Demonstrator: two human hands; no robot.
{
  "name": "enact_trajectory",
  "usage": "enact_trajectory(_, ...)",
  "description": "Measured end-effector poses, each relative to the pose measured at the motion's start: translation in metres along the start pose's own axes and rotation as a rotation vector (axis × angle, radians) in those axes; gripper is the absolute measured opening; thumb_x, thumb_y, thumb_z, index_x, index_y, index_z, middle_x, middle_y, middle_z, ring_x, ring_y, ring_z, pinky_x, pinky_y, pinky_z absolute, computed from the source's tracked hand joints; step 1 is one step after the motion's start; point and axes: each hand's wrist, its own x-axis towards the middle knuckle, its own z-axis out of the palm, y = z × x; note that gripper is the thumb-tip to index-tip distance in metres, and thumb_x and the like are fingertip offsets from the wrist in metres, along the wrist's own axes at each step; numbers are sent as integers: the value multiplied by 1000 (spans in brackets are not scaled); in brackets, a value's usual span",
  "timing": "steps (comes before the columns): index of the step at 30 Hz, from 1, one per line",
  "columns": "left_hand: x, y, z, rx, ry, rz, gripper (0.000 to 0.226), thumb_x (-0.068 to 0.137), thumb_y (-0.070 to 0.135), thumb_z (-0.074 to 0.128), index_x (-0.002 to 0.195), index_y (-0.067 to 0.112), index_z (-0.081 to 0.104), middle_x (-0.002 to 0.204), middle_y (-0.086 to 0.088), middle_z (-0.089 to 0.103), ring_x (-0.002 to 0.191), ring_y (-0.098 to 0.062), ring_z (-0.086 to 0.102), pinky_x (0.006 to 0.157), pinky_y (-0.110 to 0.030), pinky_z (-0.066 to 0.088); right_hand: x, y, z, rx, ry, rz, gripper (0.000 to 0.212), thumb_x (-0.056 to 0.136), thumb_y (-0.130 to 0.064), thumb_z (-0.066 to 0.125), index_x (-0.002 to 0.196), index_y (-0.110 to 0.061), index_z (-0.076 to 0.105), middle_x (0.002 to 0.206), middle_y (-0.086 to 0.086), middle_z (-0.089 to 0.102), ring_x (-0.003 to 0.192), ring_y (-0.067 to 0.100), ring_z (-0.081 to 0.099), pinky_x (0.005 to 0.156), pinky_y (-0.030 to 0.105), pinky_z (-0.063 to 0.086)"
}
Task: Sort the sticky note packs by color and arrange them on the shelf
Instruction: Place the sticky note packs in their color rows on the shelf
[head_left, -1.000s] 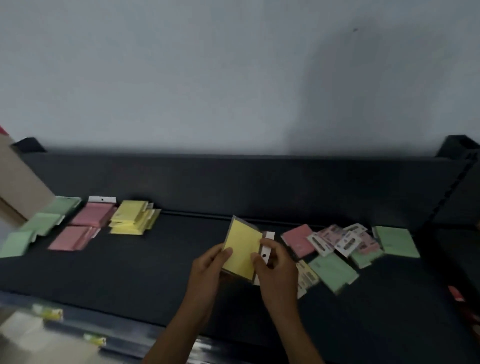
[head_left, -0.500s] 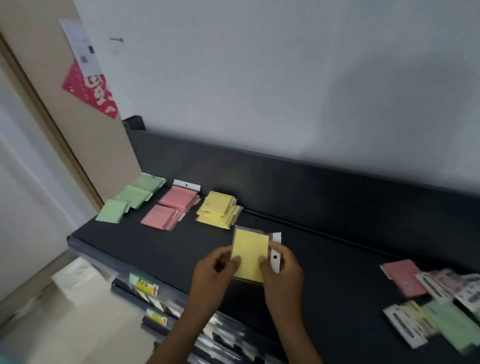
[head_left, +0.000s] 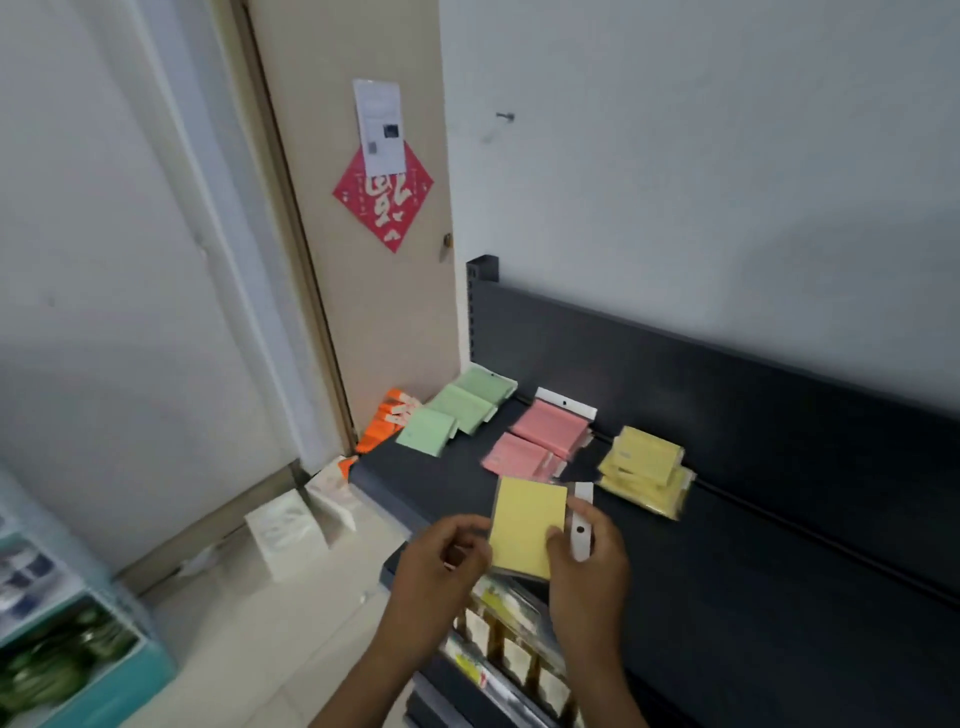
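- Head view looked down on a dark shelf (head_left: 753, 519) running from 9 o'clock toward 3 o'clock beneath a pale wall (head_left: 675, 156).
- Both hands met near 6 o'clock around a yellow sticky note pack (head_left: 524, 525), which was held above the shelf's front edge, tilted, with its white hang tab (head_left: 581, 519) on the right side.
- The right hand (head_left: 592, 561) gripped the pack at its lower right, thumb curled onto the yellow face and the other fingers wrapped behind the tab.
- The left hand (head_left: 441, 561) sat at the pack's left edge with fingers curled inward; whether it truly pinched the pack or only touched it could not be told.
- Sorted groups lay on the shelf at about 12 o'clock from the hands: green packs (head_left: 457, 410) farthest toward 10 o'clock, pink packs (head_left: 540, 441) beside them, and a yellow stack (head_left: 647, 465) toward 1 o'clock.
- The held pack hovered just in front of the pink packs and near the yellow stack, touching neither.
- A beige door (head_left: 363, 312) stood at 11 o'clock, carrying a red diamond decoration (head_left: 384, 200) partly covered by a white paper (head_left: 379, 127).
- Orange packages (head_left: 387, 421) leaned on the floor at the shelf's left end, with white boxes (head_left: 291, 535) nearby at 9 o'clock.
- Hanging goods (head_left: 509, 644) showed blurred on a lower level below the hands.
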Motion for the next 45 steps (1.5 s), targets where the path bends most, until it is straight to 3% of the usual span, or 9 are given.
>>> enact_trajectory(6, 9, -18, -65, 8, 88, -11, 21, 92, 9, 69, 107, 23, 73, 91, 11, 75, 71, -5, 66, 64, -17, 51, -20, -7, 64, 4, -136, 21, 35, 93, -10, 67, 117, -35, 62, 125, -9, 58, 115, 16, 58, 93, 43, 55)
enact_trajectory(11, 20, -30, -87, 16, 105, -12, 21, 94, 12, 68, 108, 26, 75, 93, 17, 75, 80, -1, 68, 71, -14, 51, -12, -6, 93, -8, -185, 22, 35, 93, -5, 65, 125, -20, 64, 124, -4, 59, 110, 15, 57, 73, 18, 45)
enact_trajectory(14, 29, -36, -92, 57, 93, 6, 23, 94, 15, 69, 108, 32, 74, 95, 23, 74, 81, -1, 67, 72, -13, 50, -6, 0, 107, -23, -179, 38, 36, 93, -6, 65, 126, -22, 63, 127, -3, 57, 117, 20, 56, 85, 34, 52)
enact_trajectory(19, 63, -39, -80, 78, 34, 18, 20, 94, 22, 69, 112, 26, 75, 93, 18, 74, 82, -2, 67, 72, -13, 49, 19, 1, 109, -12, -92, 68, 35, 92, -5, 66, 125, -17, 63, 132, 4, 57, 119, 24, 55, 78, 28, 48)
enact_trajectory(25, 117, -16, -34, 17, -96, 56, 22, 91, 28, 73, 112, 34, 69, 87, 8, 72, 83, -7, 69, 79, -27, 57, 66, -4, 80, -13, 54, 71, 29, 91, -6, 69, 117, -18, 67, 119, 1, 62, 113, 20, 56, 92, 34, 45)
enact_trajectory(30, 148, 5, 8, 31, -188, 148, 30, 90, 30, 73, 118, 32, 64, 73, -2, 69, 70, -15, 67, 69, -25, 54, 95, -8, 51, -10, 147, 65, 27, 90, -5, 68, 112, -21, 68, 115, 2, 63, 110, 20, 57, 88, 32, 43)
enact_trajectory(34, 163, 10, 35, 13, -252, 168, 29, 89, 27, 73, 116, 33, 65, 73, 1, 69, 69, -10, 66, 69, -22, 53, 112, 0, 33, -45, 210, 38, 30, 90, -10, 69, 113, -29, 66, 119, 1, 63, 111, 23, 58, 96, 44, 51)
enact_trajectory(39, 165, 9, 68, 11, -396, 155, 37, 87, 26, 73, 122, 37, 63, 81, 6, 70, 74, -4, 65, 70, -18, 51, 115, 6, 4, -90, 320, 95, 46, 90, -9, 70, 130, -29, 57, 131, 2, 58, 116, 28, 57, 94, 42, 50)
enact_trajectory(45, 173, 4, 92, 57, -603, 203, 44, 85, 16, 69, 121, 43, 66, 78, 19, 65, 69, 2, 60, 69, -13, 46, 116, 26, -29, -123, 445, 272, 60, 87, -11, 76, 141, -19, 50, 94, 3, 65, 81, 17, 60, 83, 36, 47)
